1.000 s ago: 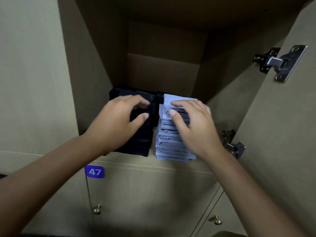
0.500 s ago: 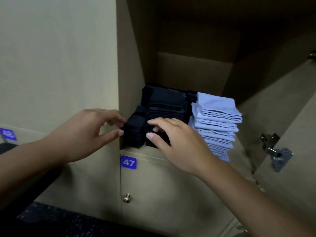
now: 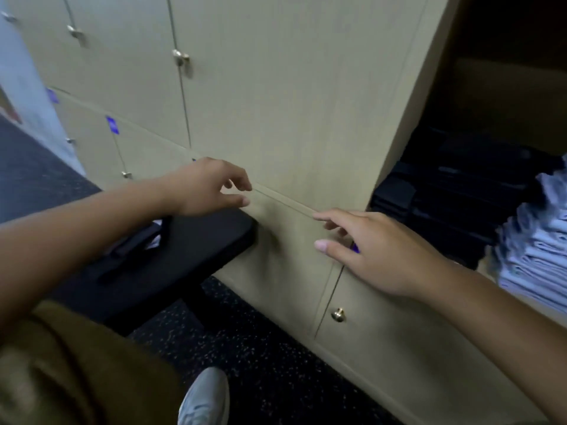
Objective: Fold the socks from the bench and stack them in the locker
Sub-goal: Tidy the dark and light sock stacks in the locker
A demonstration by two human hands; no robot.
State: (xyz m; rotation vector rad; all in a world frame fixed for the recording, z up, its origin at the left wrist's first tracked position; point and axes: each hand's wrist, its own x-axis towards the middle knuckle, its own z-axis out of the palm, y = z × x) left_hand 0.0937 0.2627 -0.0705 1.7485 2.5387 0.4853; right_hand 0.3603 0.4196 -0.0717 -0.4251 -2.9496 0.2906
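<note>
Empty left hand (image 3: 202,188) with fingers loosely spread above black padded bench (image 3: 184,250), empty right hand (image 3: 377,250) splayed before beige locker fronts (image 3: 276,96), folded black socks (image 3: 454,197) and pale blue socks (image 3: 534,250) stacked in open locker at right.

A wall of tan cupboard doors (image 3: 276,87) fills most of the view. They are all shut. Each door has a small shiny knob. One gold knob (image 3: 338,314) sits low down on the right, and another knob (image 3: 181,56) sits high up. Little purple tags, like this purple tag (image 3: 112,124), are stuck on some doors, but they are too blurry to read. The floor (image 3: 260,348) is dark with tiny light specks. A grey-white shoe (image 3: 204,397) stands on it at the bottom. Brown trousers (image 3: 67,369) fill the bottom left corner.
</note>
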